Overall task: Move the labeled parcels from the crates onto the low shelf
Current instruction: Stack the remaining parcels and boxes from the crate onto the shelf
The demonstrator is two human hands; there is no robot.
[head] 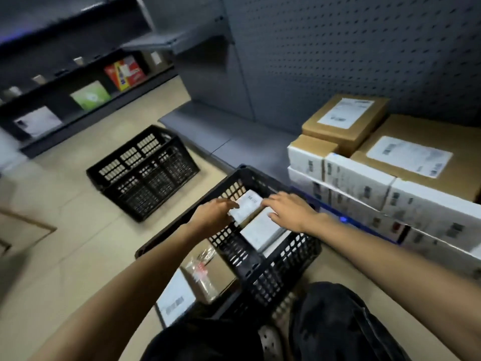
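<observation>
parcel (247, 206): white box, dark print on top, in crate (263, 267), between our fingertips | left hand (212, 216): fingers at its left edge, grip we cannot tell | right hand (290, 212): fingers straight, spread, on its right edge

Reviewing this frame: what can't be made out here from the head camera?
All in the head view:
- Label text on the shelved parcels: motion blur, too small.
- Whether the left hand grips the white parcel or only touches it: fingertips blurred, thumb hidden.
- How many parcels remain in the near crate: the right hand and top parcels cover them.
- How far the stack runs along the low shelf: cut off by the right edge.
</observation>
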